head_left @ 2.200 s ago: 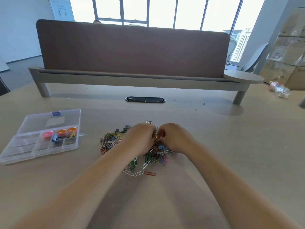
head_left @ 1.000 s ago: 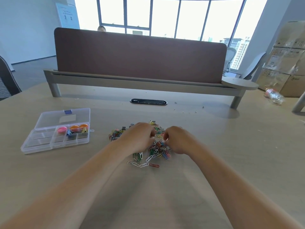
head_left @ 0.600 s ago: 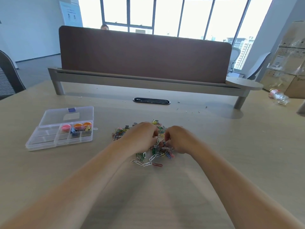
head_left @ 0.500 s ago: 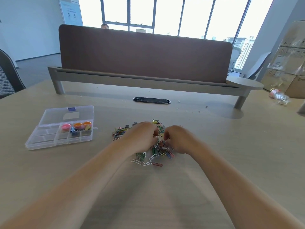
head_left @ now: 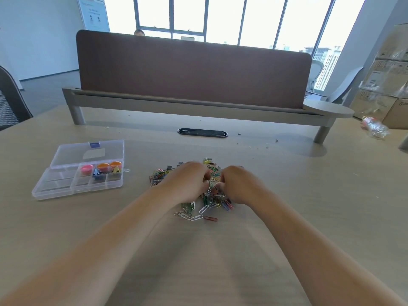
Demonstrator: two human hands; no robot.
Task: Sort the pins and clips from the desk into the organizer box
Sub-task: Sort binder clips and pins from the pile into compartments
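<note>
Place: open-plan office
Desk: long pale wood-grain desk (head_left: 309, 195) with black oval cable grommet (head_left: 202, 132)
Divider: brown fabric privacy screen (head_left: 194, 71)
Surroundings: tall floor-to-ceiling windows (head_left: 260, 21), stacked brown cardboard boxes (head_left: 388, 71)

Pile of mixed colored paper clips and small binder clips (head_left: 198, 195) lay loose mid-desk. Clear plastic organizer box (head_left: 66, 186) sat to its left, well apart, lid open flat; back compartments held pink and orange round pieces plus dark clips.
</note>
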